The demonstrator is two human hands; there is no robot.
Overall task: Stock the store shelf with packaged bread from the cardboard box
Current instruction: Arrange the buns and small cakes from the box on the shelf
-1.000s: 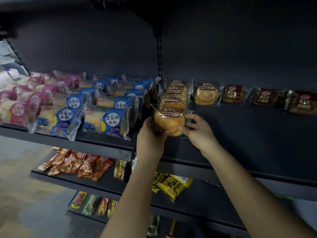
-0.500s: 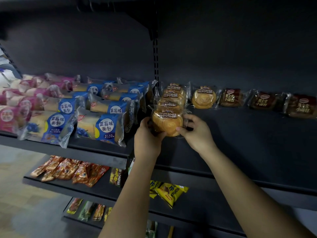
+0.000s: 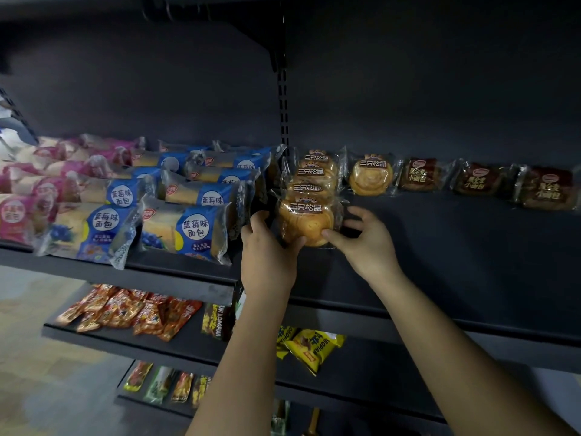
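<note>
Head view: left hand (image 3: pixel 267 247) curls round the bun (image 3: pixel 306 221) at its lower left edge, and right hand (image 3: pixel 367 243) pinches the lower right, fingers half spread. Bun stands upright on the shelf (image 3: pixel 456 262), fronting a bun row (image 3: pixel 314 174); blue packs (image 3: pixel 195 228) lie just left, dark loaves (image 3: pixel 478 180) right.

My left grip (image 3: pixel 267 250) covers the lower left edge of the front bread pack (image 3: pixel 309 218), which hides most of the row of packs (image 3: pixel 314 171) behind it (only labels show).
</note>
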